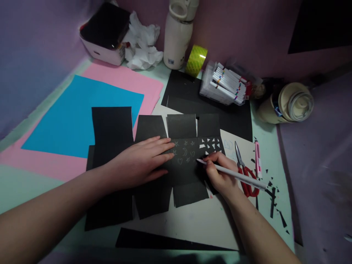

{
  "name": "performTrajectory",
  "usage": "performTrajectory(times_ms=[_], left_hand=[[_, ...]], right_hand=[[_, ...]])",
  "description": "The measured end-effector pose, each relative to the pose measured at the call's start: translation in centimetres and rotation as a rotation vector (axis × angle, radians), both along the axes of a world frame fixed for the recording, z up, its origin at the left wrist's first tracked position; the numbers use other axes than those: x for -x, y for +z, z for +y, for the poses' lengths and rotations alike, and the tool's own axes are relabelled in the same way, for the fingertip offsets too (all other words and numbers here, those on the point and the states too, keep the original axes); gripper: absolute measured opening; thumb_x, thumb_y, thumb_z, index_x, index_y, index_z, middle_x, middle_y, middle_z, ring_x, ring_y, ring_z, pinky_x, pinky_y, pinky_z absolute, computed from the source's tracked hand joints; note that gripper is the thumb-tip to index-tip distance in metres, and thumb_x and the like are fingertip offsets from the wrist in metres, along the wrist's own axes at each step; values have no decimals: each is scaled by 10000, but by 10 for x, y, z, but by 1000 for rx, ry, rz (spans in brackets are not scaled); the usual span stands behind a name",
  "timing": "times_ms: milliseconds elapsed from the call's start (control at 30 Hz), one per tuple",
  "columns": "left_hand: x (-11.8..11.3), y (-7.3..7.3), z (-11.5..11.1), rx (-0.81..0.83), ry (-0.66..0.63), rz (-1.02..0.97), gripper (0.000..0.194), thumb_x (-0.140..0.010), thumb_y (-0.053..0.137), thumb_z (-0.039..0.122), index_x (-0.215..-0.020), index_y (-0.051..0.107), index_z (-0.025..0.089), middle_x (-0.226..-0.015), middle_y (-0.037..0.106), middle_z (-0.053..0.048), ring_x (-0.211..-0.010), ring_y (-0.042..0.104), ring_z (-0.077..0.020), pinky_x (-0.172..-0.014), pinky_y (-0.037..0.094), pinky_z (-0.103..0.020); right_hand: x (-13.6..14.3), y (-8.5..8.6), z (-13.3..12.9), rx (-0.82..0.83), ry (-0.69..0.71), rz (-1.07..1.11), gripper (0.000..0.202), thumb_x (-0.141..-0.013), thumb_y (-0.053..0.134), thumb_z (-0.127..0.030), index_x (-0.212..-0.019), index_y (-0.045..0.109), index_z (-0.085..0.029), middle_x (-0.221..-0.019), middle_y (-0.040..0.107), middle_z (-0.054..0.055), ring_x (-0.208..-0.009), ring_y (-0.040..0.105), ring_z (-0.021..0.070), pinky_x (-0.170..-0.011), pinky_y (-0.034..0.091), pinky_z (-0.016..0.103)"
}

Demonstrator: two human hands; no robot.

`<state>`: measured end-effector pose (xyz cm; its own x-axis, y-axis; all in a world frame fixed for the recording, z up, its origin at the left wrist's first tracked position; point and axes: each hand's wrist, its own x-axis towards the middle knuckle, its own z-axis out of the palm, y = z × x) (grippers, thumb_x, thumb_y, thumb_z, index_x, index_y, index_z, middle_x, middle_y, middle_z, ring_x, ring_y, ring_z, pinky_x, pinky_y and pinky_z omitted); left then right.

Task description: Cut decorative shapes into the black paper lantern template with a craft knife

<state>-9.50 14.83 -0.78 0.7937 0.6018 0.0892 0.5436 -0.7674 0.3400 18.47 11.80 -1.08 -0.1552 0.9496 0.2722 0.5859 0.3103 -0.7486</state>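
Note:
Black paper (156, 128) cut into a row of panels with flaps lies in front of me. Stars, hearts and a crescent moon are drawn in pale lines on one panel, and small triangles are cut out of the panel to its right. My left hand (144, 159) rests flat on the paper, fingers stretched out and pointing at the drawings. Between the fingers of my right hand (221, 176) is a slim white pencil (239, 176), its tip on or just above the paper beside the drawings.
Red-handled scissors (249, 181), a pink cutter (257, 159) and black scraps lie at right. Blue paper (63, 117) covers pink sheets at left. Behind stand a white bottle (177, 40), yellow tape (196, 60), a box of markers (227, 84), a jar (288, 102) and crumpled tissue (143, 46).

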Motion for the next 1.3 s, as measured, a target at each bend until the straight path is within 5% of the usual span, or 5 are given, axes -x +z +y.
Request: performTrajectory(times_ms=[667,1300], left_hand=[[-3,2,0,1,-4,-6,420,-928,569,365,-1308,571,187,-1462,500,-111,-1383,426,-291,-1158,338,-495],[-1,1,0,7,0,1,430,-926,575,385,-1303,576,180,-1476,482,-122,-1379,432,-299,-1150,350,-494]], right_hand=[[0,3,0,5,-32,-26,123,-819,543,-161,-722,612,-193,-634,645,-18,-551,598,111,-507,453,219],[-2,0,-1,18,104,31,127,-822,551,-150,-712,591,-199,-616,615,-28,-516,560,105,-490,442,240]])
